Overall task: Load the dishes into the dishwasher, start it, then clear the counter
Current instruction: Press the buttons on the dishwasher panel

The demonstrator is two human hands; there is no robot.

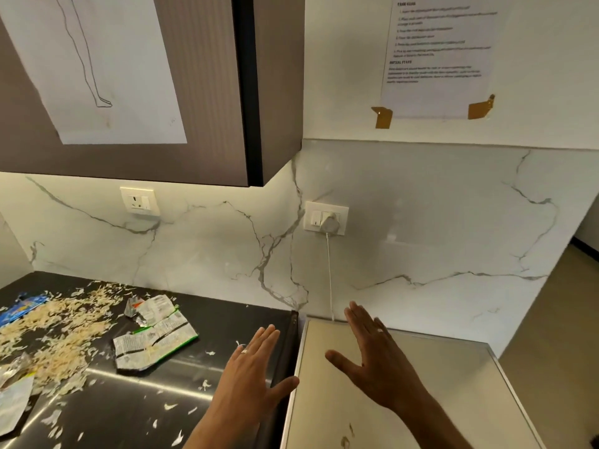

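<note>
Left hand [249, 371], fingers straight and together, over the dark counter [181, 377] edge at 6 o'clock; right hand [376, 361] likewise flat (thumb spread) above the pale appliance top [437, 384]. Torn wrappers [155, 335] and scattered flakes [58, 328] at 9 o'clock; wall plug [329, 223] beyond.

Warm under-cabinet glow, glare streaks on dark counter [181, 380], wide-angle edge bending

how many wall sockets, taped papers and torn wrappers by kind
wall sockets: 2
papers taped up: 2
torn wrappers on the black counter: 4
total: 8
</note>
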